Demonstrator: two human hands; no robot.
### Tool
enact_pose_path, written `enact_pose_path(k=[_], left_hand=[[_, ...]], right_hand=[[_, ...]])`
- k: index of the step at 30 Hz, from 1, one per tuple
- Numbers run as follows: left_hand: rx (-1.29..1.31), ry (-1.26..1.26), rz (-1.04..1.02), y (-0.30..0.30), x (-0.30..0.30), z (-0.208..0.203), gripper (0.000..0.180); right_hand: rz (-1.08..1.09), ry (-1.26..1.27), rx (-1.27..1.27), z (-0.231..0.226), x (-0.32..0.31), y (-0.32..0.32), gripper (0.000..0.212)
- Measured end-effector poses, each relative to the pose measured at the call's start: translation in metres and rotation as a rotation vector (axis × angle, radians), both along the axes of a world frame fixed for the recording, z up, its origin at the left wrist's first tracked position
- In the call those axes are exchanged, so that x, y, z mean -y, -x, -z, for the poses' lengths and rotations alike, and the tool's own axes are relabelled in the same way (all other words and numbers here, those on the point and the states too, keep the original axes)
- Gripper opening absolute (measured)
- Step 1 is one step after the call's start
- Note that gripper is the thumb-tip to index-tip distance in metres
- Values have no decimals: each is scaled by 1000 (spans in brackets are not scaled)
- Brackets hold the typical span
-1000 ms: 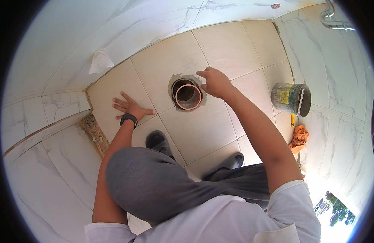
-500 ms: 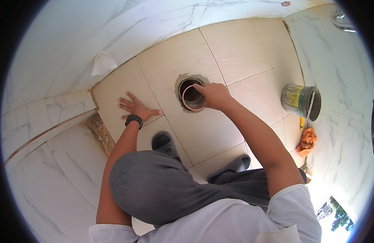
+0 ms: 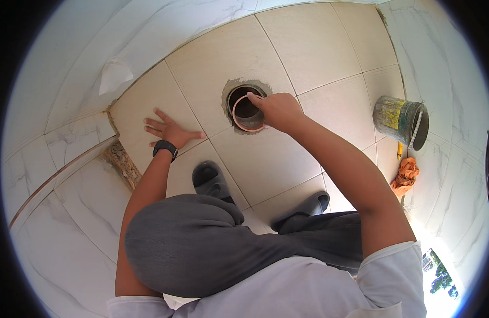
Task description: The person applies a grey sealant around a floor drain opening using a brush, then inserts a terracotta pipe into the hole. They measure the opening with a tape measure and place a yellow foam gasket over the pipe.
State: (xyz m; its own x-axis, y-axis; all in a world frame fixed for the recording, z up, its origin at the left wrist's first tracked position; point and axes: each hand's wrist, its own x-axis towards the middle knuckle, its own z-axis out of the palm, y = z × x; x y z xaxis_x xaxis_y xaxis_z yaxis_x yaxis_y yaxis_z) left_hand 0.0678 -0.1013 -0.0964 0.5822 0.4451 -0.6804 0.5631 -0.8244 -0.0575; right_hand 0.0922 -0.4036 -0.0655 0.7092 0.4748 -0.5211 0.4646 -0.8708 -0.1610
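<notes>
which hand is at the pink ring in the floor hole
The right hand, at the pink ring; the left hand, with the black wristband, is spread on the floor.

ring (image 3: 248, 129): salmon pink | floor tiles (image 3: 271, 164): beige | wall tiles (image 3: 77, 228): white, grey-veined | cloth (image 3: 406, 176): orange

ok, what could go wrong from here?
1. Pinkish ring could shift or tip: the right hand meets it on one side only, and I can't tell how firm the grip is.
2. The rough grey mortar edge might shed crumbs into the dark opening if knocked.
3. The left hand, spread on the floor tile, may slide if it's bearing weight.
</notes>
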Motion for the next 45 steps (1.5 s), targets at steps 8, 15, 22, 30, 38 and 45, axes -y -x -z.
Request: enact_pose_path(k=[8,15,22,30,38,45], left_hand=[[3,35,-3,0,-2,-4,179],[-1,31,18,2,-6,7,178],[64,-5,97,2,-15,25,176],[90,8,89,5,-20,34,175],[58,2,78,1,-16,28,177],[-84,213,141,-16,-45,-4,160]], right_hand=[[46,56,-169,-22,3,-11,86],[148,-14,-49,-21,5,-21,56],[292,65,-162,-18,7,-19,26],[413,64,-231,-13,8,-18,33],[585,78,-155,-24,11,12,35],[694,78,-176,-48,98,72,37]])
